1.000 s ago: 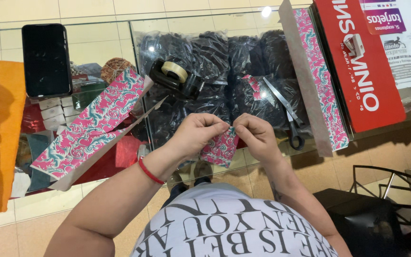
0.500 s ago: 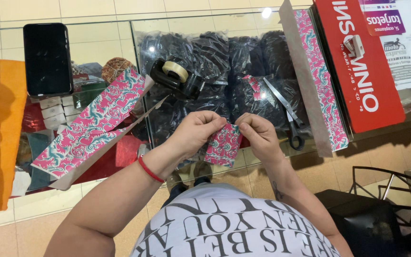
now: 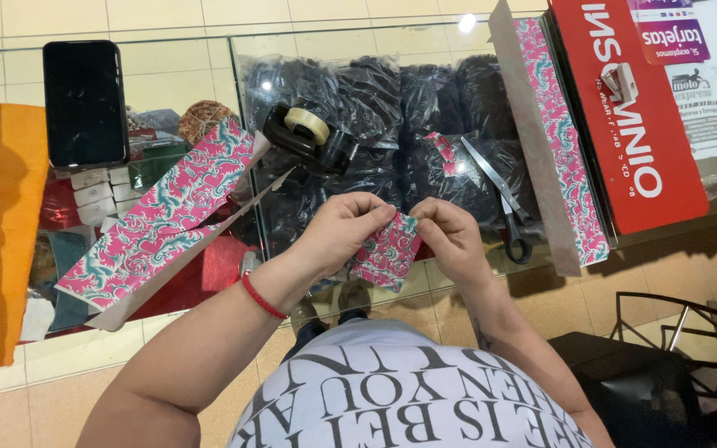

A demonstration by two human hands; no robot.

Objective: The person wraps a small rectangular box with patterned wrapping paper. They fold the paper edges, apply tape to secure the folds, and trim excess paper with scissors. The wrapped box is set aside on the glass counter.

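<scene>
Head view: both hands on small wrapped packet

Your left hand (image 3: 350, 228) and right hand (image 3: 450, 241) each pinch the pink patterned packet (image 3: 386, 251), held over the glass counter's (image 3: 209, 62) near edge. Scissors (image 3: 504, 203) lie just right of it; tape dispenser (image 3: 309, 137) behind it. Paper strip (image 3: 159, 220) and phone (image 3: 85, 104) toward the left end.

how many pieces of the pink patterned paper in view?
4: small piece held between both hands, a long sheet at left, a long strip at right, and a tiny scrap beside the scissors. More may be hidden.
</scene>
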